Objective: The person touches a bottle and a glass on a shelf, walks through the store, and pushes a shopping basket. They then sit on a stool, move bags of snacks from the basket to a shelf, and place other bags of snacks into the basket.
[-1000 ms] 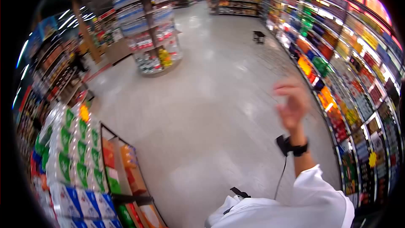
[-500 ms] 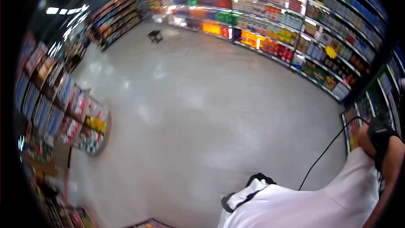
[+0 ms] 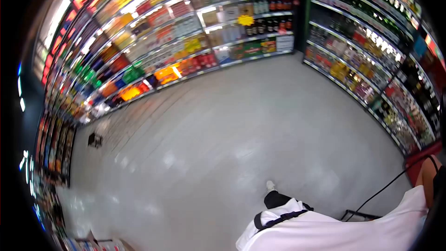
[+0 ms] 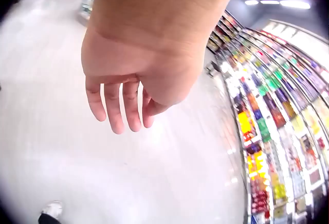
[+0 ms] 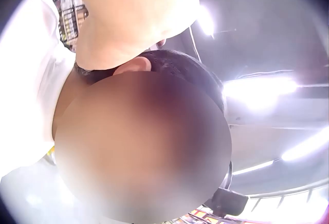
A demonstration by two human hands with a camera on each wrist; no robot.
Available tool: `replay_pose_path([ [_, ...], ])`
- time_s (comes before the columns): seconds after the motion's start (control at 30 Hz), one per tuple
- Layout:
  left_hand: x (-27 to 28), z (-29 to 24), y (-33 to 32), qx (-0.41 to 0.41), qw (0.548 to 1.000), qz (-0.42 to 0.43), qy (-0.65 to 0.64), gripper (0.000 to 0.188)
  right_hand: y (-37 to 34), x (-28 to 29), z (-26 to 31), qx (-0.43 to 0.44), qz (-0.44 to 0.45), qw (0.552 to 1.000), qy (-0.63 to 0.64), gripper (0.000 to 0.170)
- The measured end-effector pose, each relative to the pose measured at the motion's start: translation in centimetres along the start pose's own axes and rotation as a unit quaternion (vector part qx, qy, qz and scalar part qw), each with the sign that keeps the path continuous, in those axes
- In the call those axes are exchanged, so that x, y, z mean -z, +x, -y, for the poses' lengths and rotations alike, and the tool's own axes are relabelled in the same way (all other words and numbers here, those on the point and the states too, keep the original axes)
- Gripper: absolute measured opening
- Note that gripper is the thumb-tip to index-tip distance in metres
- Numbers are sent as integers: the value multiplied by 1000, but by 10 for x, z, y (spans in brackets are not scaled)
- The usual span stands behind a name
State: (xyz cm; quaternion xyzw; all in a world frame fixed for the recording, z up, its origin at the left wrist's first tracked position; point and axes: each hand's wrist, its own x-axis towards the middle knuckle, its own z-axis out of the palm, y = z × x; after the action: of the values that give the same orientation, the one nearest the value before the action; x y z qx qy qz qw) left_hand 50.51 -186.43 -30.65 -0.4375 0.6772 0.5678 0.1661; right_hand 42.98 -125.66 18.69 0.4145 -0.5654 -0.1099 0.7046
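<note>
My left hand (image 4: pixel 136 64) hangs palm-side to the left wrist view, fingers loosely bent over the pale floor (image 4: pixel 123 172), holding nothing. It is outside the head view. My right hand (image 5: pixel 133 23) is raised beside the person's head in the right wrist view, its heel close by the ear (image 5: pixel 133 66). Most of its fingers are hidden behind the heel and the hair (image 5: pixel 180 59), so I cannot tell how they lie. In the head view only the right forearm (image 3: pixel 424 179) shows at the right edge, with a black wrist strap (image 3: pixel 437 181) and a cable.
Long drink shelves (image 3: pixel 162 32) line the far wall, and another shelf (image 3: pixel 353 46) meets them at a corner on the right. A small dark stool-like object (image 3: pixel 95 140) stands on the floor at left. A white shoe (image 3: pixel 271 186) shows below. Ceiling lights (image 5: pixel 262 87) shine overhead.
The head view has swung right, from the aisle displays to the shelf corner. My right hand, earlier raised out in front, has moved off past the right edge of the head view.
</note>
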Motion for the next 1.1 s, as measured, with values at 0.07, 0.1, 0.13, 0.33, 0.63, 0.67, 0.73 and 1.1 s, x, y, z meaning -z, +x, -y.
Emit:
replay_pose_path([
  [0.07, -53, -49, 54, -20, 998, 32, 42, 25, -19, 11, -14, -14, 35, 999, -23, 36],
  [0.1, -80, -74, 96, -29, 995, 52, 75, 22, -29, 13, -19, -16, 47, 998, -38, 36],
  [0.13, -103, -103, 110, -43, 988, 98, 112, 19, -38, 13, -24, -19, 58, 997, -51, 36],
  [0.33, -199, -217, 155, -108, 949, 195, 222, 18, -76, -9, -54, -44, 129, 986, -94, 34],
  [0.63, -241, -276, 272, 32, 920, 226, 318, 17, -136, -108, -95, -69, 198, 967, -144, 32],
  [0.67, -248, -288, 281, 34, 919, 221, 324, 15, -142, -120, -100, -74, 206, 964, -151, 31],
  [0.73, -264, -312, 301, 34, 918, 221, 327, 14, -151, -138, -113, -82, 221, 957, -168, 31],
  [1.1, -492, -525, 367, -180, 893, 253, 325, 10, -256, -140, -175, -140, 260, 924, -244, 28],
])
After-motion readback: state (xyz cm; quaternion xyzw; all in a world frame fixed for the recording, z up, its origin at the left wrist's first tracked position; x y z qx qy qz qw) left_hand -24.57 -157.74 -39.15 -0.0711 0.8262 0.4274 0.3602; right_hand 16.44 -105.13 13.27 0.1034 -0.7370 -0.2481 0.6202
